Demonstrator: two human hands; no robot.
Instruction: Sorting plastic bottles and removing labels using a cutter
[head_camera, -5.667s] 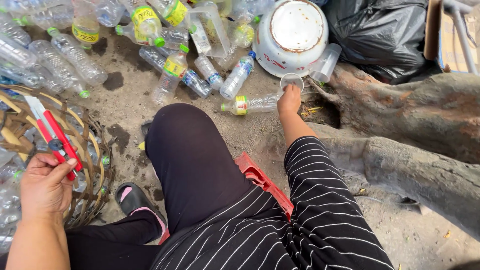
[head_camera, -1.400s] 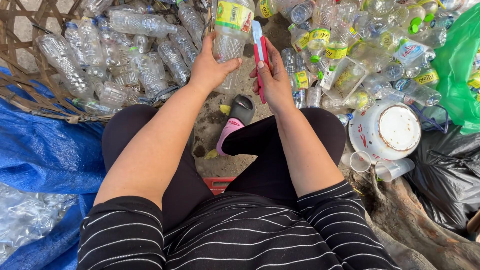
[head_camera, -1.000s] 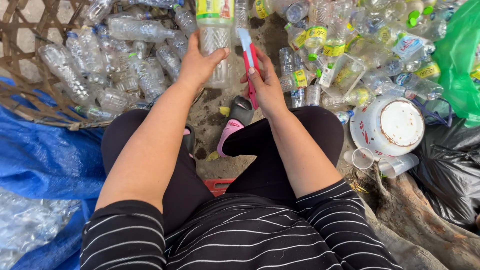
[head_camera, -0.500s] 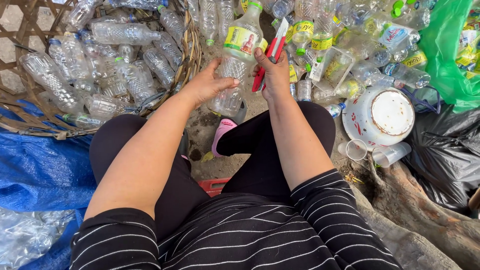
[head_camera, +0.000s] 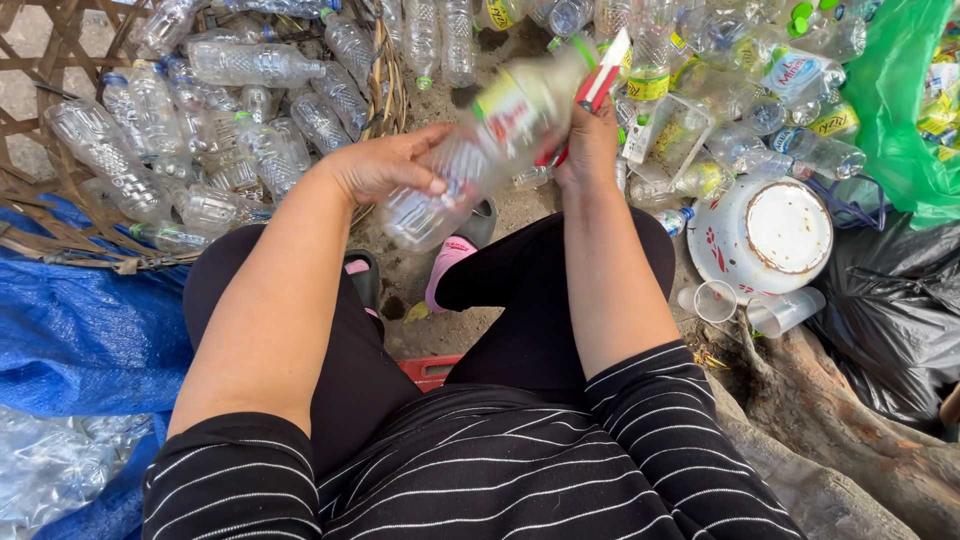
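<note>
Left hand (head_camera: 385, 165) gripping tilted, blurred clear bottle (head_camera: 480, 145); right hand (head_camera: 590, 145) at its top, clutching red cutter (head_camera: 597, 85). Wicker basket (head_camera: 70, 215) of bottles left, white pot (head_camera: 765, 240) right.

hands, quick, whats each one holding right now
Left hand: closed around a clear plastic bottle.
Right hand: closed on a red utility knife, against the bottle.

1. The dirt ground (head_camera: 500, 215) is seen bare only between the legs.
2. A woven basket (head_camera: 60, 215) of clear bottles is set on it, left.
3. A blue tarp (head_camera: 80, 340) is spread below the basket.
4. A white bowl (head_camera: 765, 235), upturned, and loose bottles (head_camera: 800, 150) are laid on it, right.
</note>
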